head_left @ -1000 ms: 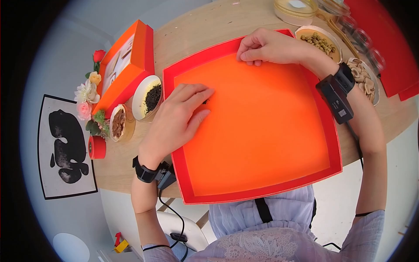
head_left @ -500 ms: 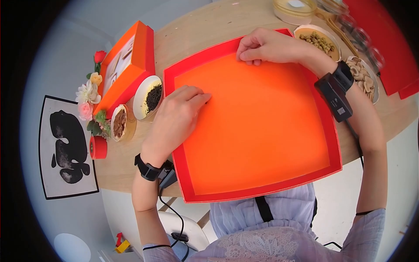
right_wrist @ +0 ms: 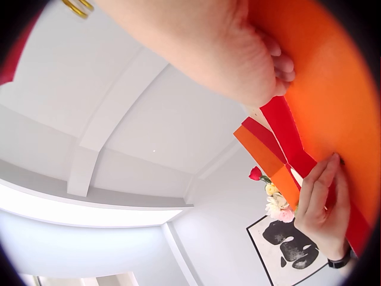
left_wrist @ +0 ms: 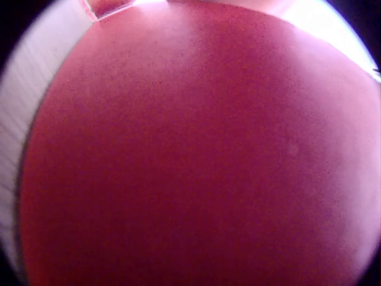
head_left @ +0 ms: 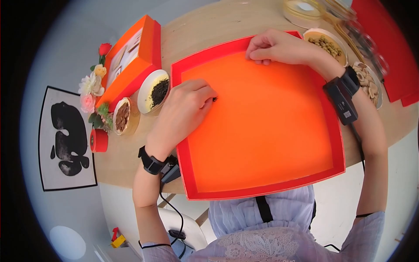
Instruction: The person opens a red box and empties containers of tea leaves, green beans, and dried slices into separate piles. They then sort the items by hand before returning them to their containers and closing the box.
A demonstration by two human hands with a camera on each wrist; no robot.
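Left hand point(head_left: 184, 106) pinches black bits point(head_left: 214, 99) over the tray point(head_left: 262, 131); beside it, a bowl point(head_left: 144, 98) of black shreds point(head_left: 160, 92) on the desk point(head_left: 196, 30), then wall point(head_left: 65, 205). Right hand point(head_left: 279, 46) curls loosely.

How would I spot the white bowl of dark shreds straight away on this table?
Find the large square tray with an orange floor and red walls, before the person. Just past its left wall, near the person's left hand, sits a round white bowl. It holds fine black shreds, whereas the smaller pale-rimmed cup beside it holds chunky brown pieces.
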